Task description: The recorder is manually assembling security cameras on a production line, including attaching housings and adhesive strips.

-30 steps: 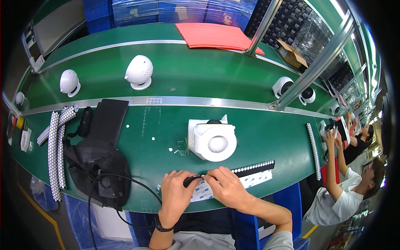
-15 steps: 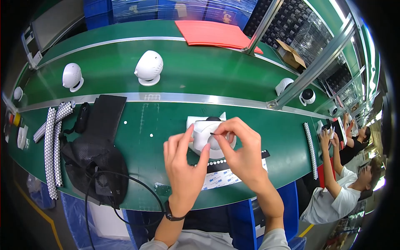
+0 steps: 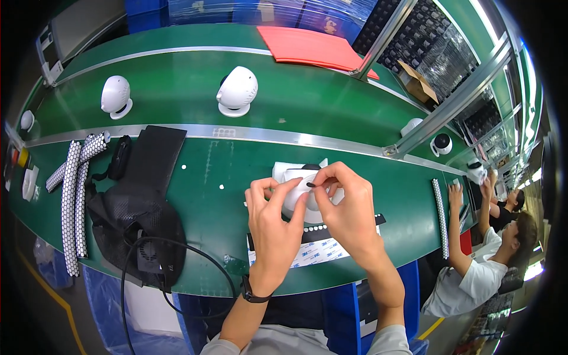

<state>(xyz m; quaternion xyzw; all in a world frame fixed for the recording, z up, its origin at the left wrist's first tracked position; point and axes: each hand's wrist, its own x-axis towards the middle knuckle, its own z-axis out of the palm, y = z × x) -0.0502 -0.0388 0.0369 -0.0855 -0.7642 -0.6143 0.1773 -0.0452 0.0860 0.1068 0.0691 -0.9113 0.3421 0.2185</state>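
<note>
A white rounded camera (image 3: 294, 173) with a black part at its top lies tilted on the green bench in front of me, partly hidden by my fingers. My right hand (image 3: 346, 207) is closed, pinching a small black piece (image 3: 310, 184) between thumb and index finger just over the camera's surface. From the other side, my left hand (image 3: 275, 222) sets its thumb and curled index finger against the camera, close to that piece. Below both hands lies a white printed backing sheet (image 3: 319, 252) with a black strip and a row of small white dots (image 3: 313, 231).
White cameras (image 3: 236, 92) stand on the green conveyor beyond a metal rail (image 3: 284, 137). At left are honeycomb-patterned tubes (image 3: 71, 207), a black bag (image 3: 139, 222) and a cable. A metal post (image 3: 444, 97) rises at right, near a co-worker (image 3: 479, 260) handling a white camera.
My left index finger and thumb have moved in toward the black piece, which now shows more plainly in my right pinch. The conveyor's cameras have shifted right. The co-worker's hands have moved.
</note>
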